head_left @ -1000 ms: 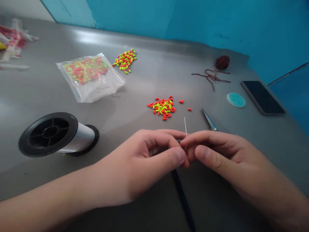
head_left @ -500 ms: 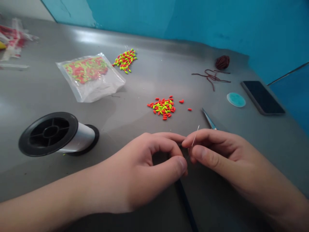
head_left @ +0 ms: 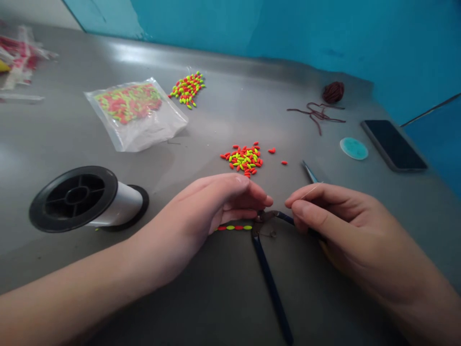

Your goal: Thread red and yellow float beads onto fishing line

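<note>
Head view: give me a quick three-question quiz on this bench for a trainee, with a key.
1. Which hand pinches the thin pale strand: left or right?
2. True or false: the spool of clear line lies on its side, left of the left hand.
3. Which colours are the beads in the row beside the blue-handled pliers? A) red and yellow-green B) white and blue C) brown only

Key: 1. right hand; 2. true; 3. A

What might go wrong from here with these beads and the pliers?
The row of red and yellow-green beads lies just below the left hand, so a small nudge could scatter it. The loose bead pile sits just past that hand and might get knocked. The thin pointed strand in the right hand could prick skin or snag on the dark-handled pliers.
</note>
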Demonstrator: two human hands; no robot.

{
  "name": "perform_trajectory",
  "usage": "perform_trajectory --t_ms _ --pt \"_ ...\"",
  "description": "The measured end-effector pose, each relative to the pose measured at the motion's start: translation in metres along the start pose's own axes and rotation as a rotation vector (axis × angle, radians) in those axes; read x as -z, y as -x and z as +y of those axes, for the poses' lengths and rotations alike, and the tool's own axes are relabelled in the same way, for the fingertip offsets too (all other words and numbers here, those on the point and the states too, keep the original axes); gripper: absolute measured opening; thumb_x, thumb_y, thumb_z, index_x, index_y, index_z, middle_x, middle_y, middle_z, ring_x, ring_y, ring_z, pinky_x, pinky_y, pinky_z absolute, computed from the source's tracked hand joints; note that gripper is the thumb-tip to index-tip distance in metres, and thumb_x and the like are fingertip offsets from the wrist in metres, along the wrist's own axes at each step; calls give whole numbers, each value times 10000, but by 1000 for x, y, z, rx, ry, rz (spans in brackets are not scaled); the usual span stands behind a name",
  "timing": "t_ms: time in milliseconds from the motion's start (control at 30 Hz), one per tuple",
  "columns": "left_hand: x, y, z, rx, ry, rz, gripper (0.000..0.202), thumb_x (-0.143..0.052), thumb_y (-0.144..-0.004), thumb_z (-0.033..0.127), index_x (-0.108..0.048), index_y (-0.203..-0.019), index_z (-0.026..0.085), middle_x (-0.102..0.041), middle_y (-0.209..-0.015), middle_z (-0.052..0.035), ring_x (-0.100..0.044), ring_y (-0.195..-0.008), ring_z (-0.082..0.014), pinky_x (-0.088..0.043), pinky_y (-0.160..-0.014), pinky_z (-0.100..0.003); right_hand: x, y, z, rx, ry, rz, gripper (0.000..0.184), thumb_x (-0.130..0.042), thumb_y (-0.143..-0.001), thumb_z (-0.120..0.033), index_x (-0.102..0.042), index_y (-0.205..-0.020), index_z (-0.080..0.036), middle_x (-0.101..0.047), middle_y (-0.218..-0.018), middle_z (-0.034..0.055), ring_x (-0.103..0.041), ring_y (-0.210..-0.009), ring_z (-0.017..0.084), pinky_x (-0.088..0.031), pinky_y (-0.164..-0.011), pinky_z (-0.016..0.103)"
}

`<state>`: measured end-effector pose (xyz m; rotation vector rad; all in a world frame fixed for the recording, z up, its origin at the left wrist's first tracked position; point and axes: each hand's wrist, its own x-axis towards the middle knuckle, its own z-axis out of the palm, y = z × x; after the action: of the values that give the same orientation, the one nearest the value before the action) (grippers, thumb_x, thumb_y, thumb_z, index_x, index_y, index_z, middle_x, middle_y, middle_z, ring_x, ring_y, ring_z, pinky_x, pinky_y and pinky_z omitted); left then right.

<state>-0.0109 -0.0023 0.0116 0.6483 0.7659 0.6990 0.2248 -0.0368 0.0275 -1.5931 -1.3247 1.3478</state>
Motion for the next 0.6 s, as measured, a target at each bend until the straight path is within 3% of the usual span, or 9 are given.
perform_trajectory --t_ms 300,600 --pt "-2 4 2 7 28 -15 319 -716 -988 468 -820 -978 166 -827 -1092 -106 -743 -1111 -270 -573 -1018 -351 2 -3 6 16 29 27 213 -802 -999 -495 -813 -945 -289 -685 -783 -26 -600 -758 154 -443 -650 246" --pt "-2 4 2 18 48 -16 340 -728 -967 480 -810 -989 151 -820 -1110 -127 -736 -1116 -294 -578 -1017 -387 3 -2 7 22 17 35 215 -804 -999 -498 -818 -948 -290 -689 -761 -33 -613 -730 136 -441 -627 233"
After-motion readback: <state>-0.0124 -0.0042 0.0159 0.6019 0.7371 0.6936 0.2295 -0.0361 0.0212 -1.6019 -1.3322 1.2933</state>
